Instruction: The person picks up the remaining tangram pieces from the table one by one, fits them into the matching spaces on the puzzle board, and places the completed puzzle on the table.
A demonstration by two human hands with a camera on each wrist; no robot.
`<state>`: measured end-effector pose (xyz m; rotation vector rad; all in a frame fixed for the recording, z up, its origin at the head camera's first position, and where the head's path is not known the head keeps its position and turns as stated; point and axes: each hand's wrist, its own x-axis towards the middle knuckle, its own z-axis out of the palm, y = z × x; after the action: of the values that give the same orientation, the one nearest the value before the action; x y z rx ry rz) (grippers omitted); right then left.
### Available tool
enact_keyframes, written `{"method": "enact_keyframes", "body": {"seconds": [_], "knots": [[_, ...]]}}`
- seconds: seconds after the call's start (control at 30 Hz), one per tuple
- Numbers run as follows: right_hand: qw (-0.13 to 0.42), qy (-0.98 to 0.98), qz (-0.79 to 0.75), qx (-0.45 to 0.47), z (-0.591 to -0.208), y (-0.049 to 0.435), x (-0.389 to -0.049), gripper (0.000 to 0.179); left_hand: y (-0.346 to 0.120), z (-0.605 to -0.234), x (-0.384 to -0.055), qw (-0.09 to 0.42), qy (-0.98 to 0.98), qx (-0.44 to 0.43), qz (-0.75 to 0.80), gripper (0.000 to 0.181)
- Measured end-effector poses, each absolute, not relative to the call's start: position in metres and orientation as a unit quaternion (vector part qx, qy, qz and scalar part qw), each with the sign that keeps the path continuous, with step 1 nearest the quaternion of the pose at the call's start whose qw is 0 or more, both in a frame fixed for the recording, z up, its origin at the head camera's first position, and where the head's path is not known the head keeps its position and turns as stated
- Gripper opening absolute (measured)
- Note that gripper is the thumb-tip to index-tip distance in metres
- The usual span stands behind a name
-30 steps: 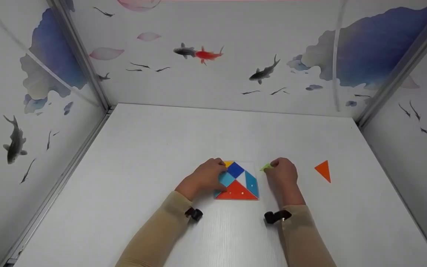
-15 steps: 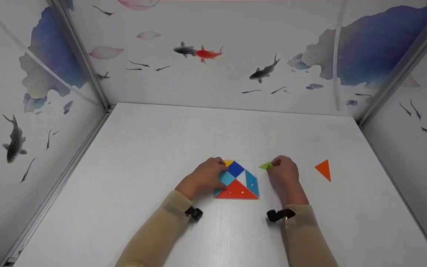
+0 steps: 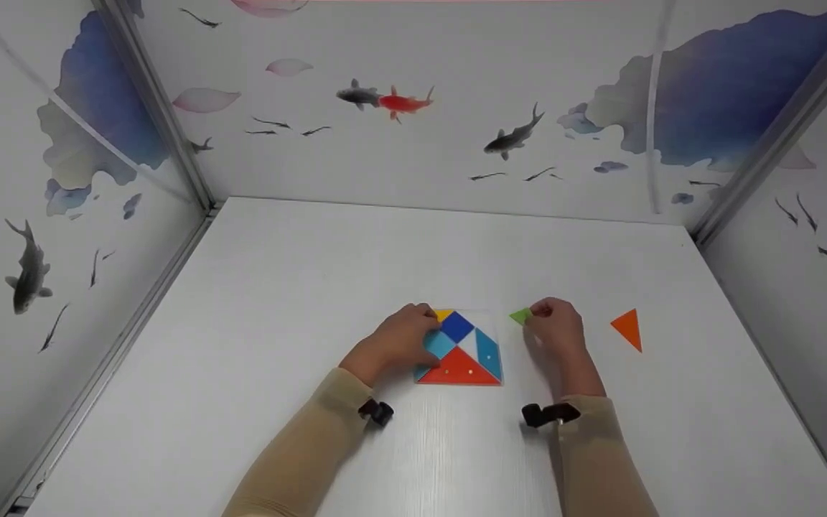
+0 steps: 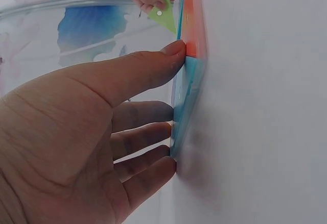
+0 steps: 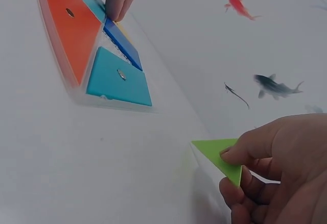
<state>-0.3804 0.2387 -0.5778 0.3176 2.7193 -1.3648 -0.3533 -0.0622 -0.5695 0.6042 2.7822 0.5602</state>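
Note:
My left hand (image 3: 395,336) rests over the left side of a shallow clear tangram tray (image 5: 76,100), thumb and fingertips touching the pieces there. In the tray lie a red-orange large triangle (image 3: 459,370), a dark blue square (image 3: 456,327), a teal parallelogram (image 3: 487,352), a light blue piece (image 3: 439,345) and a yellow piece (image 3: 444,314), the last two partly hidden by that hand. To the right of the tray, my right hand (image 3: 555,327) pinches a small lime-green triangle (image 5: 217,151) between thumb and fingers. The green triangle is tilted, pointing toward the tray.
An orange triangle (image 3: 629,330) lies loose on the white table (image 3: 277,287), right of my right hand. White walls painted with fish (image 3: 405,104) enclose the table at the back and both sides. Each wrist wears a black camera (image 3: 376,413).
My right hand has shifted slightly right and away from me with the green triangle, which now shows more of its face. The left hand and the tray stay in place.

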Motion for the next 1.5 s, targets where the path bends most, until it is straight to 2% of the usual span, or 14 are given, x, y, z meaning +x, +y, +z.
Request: {"method": "enact_keyframes", "body": {"seconds": [0.63, 0.87, 1.17, 1.5], "knots": [[0.036, 0.866, -0.485, 0.112, -0.5736, 0.2376, -0.3818, 0.028, -0.0633, -0.5659, -0.3504, 0.115, 0.951, 0.211, 0.193, 0.062], [0.016, 0.853, -0.510, 0.108, -0.5735, 0.2379, -0.3812, 0.028, -0.0628, -0.5661, -0.3514, 0.107, 0.952, 0.224, 0.178, 0.063], [0.010, 0.846, -0.522, 0.105, -0.5710, 0.2370, -0.3816, 0.031, -0.0617, -0.5662, -0.3515, 0.119, 0.952, 0.204, 0.193, 0.064], [0.023, 0.831, -0.543, 0.118, -0.5702, 0.2359, -0.3812, 0.030, -0.0605, -0.5645, -0.3496, 0.121, 0.953, 0.199, 0.195, 0.064]]}}
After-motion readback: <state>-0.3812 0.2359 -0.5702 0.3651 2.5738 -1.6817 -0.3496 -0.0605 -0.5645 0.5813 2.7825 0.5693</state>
